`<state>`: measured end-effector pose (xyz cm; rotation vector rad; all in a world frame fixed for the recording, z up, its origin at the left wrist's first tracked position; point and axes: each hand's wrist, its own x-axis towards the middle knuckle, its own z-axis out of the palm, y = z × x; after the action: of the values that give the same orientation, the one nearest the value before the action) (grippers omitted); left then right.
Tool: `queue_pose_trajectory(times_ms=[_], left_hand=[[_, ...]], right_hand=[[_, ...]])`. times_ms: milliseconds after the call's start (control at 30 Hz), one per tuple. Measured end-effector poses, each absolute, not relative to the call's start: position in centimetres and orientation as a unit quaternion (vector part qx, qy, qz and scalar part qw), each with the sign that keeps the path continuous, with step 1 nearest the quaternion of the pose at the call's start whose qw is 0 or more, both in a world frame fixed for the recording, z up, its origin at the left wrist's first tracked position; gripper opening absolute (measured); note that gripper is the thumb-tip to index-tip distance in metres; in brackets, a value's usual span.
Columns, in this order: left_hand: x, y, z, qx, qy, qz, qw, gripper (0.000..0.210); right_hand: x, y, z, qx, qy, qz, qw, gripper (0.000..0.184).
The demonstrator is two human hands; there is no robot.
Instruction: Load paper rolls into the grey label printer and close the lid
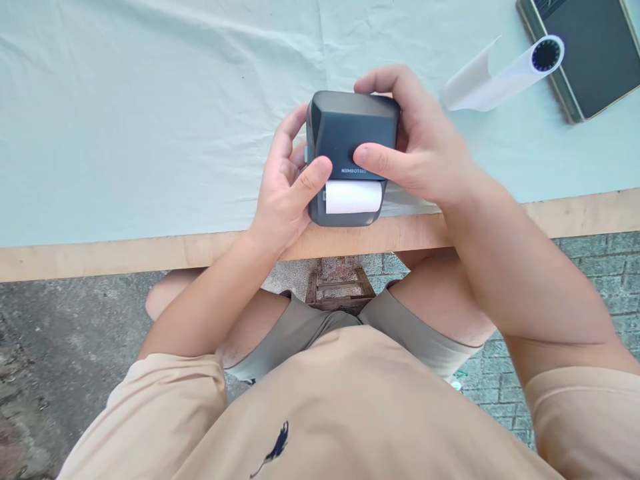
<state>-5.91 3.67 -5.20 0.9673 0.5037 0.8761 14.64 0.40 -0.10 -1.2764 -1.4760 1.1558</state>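
A dark label printer (355, 133) marked NIIMBOT is held between both hands near the table's front edge. White label paper (353, 197) sticks out of its front slot. My left hand (287, 183) grips the left side, thumb on the front left corner and fingers along the side. My right hand (420, 137) wraps the right side, its thumb lying on the top cover and its index finger at the back edge. Part of the brand lettering is blurred, and the printer's underside is hidden.
At the upper right a partly unrolled white paper roll (520, 75) with a dark core lies against a dark flat device (600, 60). Pale blue cloth (150, 133) covers the table up to its bare wooden edge (125, 257). A wooden stool (340, 301) shows below.
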Motion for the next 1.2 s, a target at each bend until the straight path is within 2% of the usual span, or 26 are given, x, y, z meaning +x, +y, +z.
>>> queue_pose_trajectory(times_ms=[100, 333, 467, 633, 767, 833, 900, 1033, 1067, 1133, 1200], left_hand=[[-5.7, 3.7, -5.3, 0.450, 0.238, 0.408, 0.758, 0.076], [-5.9, 3.2, -3.7, 0.425, 0.269, 0.392, 0.770, 0.059], [-6.1, 3.6, -4.0, 0.406, 0.289, 0.384, 0.778, 0.046], [-6.2, 3.6, -3.7, 0.420, 0.331, 0.383, 0.754, 0.055], [-6.1, 3.4, -3.4, 0.423, 0.378, 0.377, 0.732, 0.048], [-6.1, 3.5, -3.6, 0.418, 0.394, 0.381, 0.724, 0.044], [-6.1, 3.7, -4.0, 0.414, 0.388, 0.384, 0.729, 0.046], [-6.2, 4.2, -4.7, 0.408, 0.348, 0.371, 0.758, 0.056], [-6.2, 4.3, -4.8, 0.406, 0.343, 0.367, 0.764, 0.058], [-6.2, 4.4, -4.8, 0.399, 0.337, 0.364, 0.771, 0.062], [-6.1, 4.5, -4.6, 0.394, 0.340, 0.357, 0.776, 0.064]], right_hand=[[14.9, 0.6, -0.2, -0.508, -0.595, 0.465, 0.415, 0.065], [14.9, 0.7, -0.4, -0.511, -0.613, 0.446, 0.404, 0.077], [14.9, 0.7, -0.5, -0.509, -0.626, 0.434, 0.401, 0.067], [15.4, 0.5, 0.0, -0.468, -0.640, 0.481, 0.376, 0.060], [16.9, 0.4, 0.5, -0.448, -0.674, 0.489, 0.327, 0.090], [17.6, 0.2, 0.8, -0.458, -0.703, 0.436, 0.326, 0.095], [17.7, 0.0, 1.2, -0.492, -0.711, 0.338, 0.370, 0.079], [16.7, -0.5, 1.8, -0.577, -0.602, 0.059, 0.549, 0.042], [16.4, -0.6, 2.0, -0.584, -0.581, 0.008, 0.567, 0.036], [16.1, -0.8, 2.3, -0.573, -0.613, -0.032, 0.543, 0.027], [15.8, -0.8, 2.7, -0.549, -0.706, 0.010, 0.446, 0.022]])
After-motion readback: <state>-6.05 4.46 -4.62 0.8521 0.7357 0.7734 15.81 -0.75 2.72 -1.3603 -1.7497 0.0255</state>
